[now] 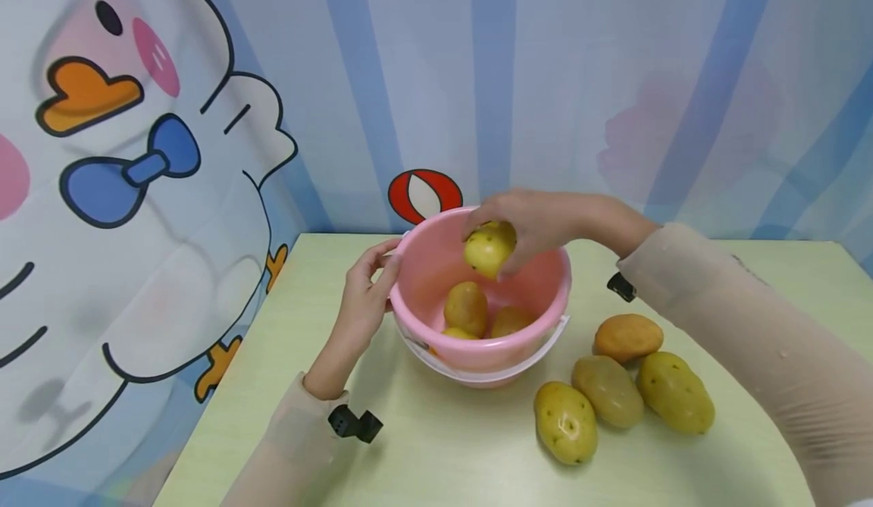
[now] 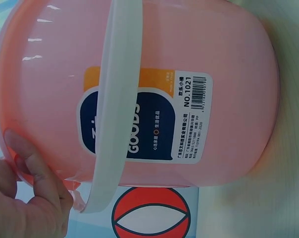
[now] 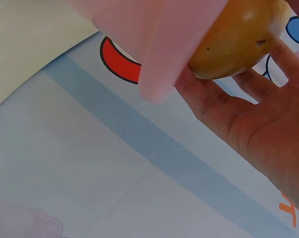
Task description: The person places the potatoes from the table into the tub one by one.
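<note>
A pink bucket [image 1: 436, 336] with a white handle [image 2: 117, 109] stands on the table, its label facing the left wrist camera. My left hand [image 1: 364, 287] grips the rim at its left side, thumb over the edge. Over the bucket's mouth, my right hand [image 1: 532, 223] holds a yellow potato [image 1: 489, 249] between thumb and fingers. In the right wrist view this potato [image 3: 238, 42] shows beside the pink rim [image 3: 162, 64]. Several potatoes lie inside the bucket, among them a brownish one [image 1: 466, 308]; the front wall partly hides them.
Right of the bucket, several potatoes lie close together on the pale green table [image 1: 273, 386]: an orange-brown one [image 1: 627, 338], a dull one [image 1: 607, 391], a yellow one [image 1: 566, 422] and a greenish one [image 1: 675, 393]. A printed cloth backdrop [image 1: 423, 75] hangs behind the table.
</note>
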The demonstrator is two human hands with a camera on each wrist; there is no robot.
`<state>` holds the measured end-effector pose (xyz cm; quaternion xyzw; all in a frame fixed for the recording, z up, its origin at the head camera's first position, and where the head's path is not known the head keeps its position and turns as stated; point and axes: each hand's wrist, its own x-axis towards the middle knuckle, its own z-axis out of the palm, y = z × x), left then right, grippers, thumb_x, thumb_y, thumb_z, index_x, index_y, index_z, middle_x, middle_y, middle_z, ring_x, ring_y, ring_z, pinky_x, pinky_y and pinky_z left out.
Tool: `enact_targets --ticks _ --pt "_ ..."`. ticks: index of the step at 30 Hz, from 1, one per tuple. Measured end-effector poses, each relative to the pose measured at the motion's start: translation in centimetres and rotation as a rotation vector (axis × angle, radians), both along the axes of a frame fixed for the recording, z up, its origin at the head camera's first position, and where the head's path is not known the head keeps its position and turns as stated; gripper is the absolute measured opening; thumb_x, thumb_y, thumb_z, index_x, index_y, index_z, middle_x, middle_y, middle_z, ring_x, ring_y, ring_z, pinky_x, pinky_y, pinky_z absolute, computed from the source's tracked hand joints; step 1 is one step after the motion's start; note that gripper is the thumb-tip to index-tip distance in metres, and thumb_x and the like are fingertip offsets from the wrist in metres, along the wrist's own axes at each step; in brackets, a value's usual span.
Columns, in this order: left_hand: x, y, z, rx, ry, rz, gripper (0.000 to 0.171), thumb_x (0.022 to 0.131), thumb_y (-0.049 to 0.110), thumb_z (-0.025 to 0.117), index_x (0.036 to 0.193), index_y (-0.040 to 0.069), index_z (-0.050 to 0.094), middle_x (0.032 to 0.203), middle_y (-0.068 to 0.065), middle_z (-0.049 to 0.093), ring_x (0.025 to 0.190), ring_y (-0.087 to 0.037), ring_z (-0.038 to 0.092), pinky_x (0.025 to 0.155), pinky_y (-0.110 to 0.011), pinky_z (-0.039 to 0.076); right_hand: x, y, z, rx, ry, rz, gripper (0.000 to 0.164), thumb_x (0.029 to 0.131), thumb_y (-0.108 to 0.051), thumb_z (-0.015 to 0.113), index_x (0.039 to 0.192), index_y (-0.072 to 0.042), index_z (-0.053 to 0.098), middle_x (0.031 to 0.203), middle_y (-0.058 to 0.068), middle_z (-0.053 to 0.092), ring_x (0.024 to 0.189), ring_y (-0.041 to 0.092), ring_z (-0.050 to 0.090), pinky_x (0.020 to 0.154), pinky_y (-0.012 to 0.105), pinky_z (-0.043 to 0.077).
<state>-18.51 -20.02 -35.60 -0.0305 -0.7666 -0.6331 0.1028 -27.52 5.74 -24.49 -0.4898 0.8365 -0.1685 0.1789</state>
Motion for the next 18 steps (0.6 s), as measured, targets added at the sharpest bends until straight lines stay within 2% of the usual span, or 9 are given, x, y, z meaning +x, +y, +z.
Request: enact_targets --ticks 9,14,18 --pt "0.07 0.06 0.00 0.007 -0.003 -0.007 0.041 0.103 0.031 0.056 0.138 0.009 0.056 0.114 -0.016 0.058 0.096 -0.038 0.064 0.063 -0.031 0.060 0.01 0.31 -0.43 0.014 -0.011 0.023 0.053 0.081 -0.016 0.078 0.132 -0.014 0.062 0.121 0.000 0.060 0.107 0.022 0.053 0.085 0.033 0.054" --pt "0.13 0.05 0.02 0.006 0.001 -0.004 0.041 0.103 0.030 0.057 0.138 0.010 0.056 0.113 -0.016 0.058 0.093 -0.038 0.064 0.062 -0.031 0.060 -0.08 0.49 -0.42 -0.004 0.020 0.031 0.050 0.084 -0.017 0.078 0.131 -0.013 0.062 0.126 0.003 0.060 0.113 0.025 0.053 0.093 0.042 0.051" --pt "0.10 0.08 0.13 0.006 0.002 -0.003 0.041 0.103 0.030 0.057 0.138 0.010 0.056 0.113 -0.016 0.058 0.093 -0.038 0.065 0.063 -0.031 0.060 -0.17 0.88 -0.17 -0.025 0.042 0.002 0.047 0.085 -0.019 0.077 0.130 -0.015 0.063 0.128 0.003 0.059 0.115 0.026 0.052 0.094 0.046 0.050"
